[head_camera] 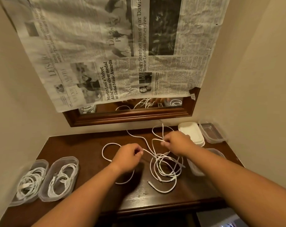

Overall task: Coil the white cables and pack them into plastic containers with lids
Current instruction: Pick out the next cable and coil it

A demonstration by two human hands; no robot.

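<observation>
A tangle of loose white cables (165,164) lies spread across the middle of the dark wooden table (83,145). My left hand (127,157) pinches one strand just left of the tangle. My right hand (176,142) pinches a raised loop of cable above it. Two open plastic containers (59,179) (30,181) at the front left each hold coiled white cables. An empty clear container (211,132) stands at the back right, beside a stack of white lids (190,130). Another clear container (194,166) is partly hidden under my right forearm.
A wood-framed mirror (130,116) hangs on the wall behind the table, mostly covered by taped newspaper (116,51). Walls close in on the left and right. A cable end (149,182) lies near the front edge.
</observation>
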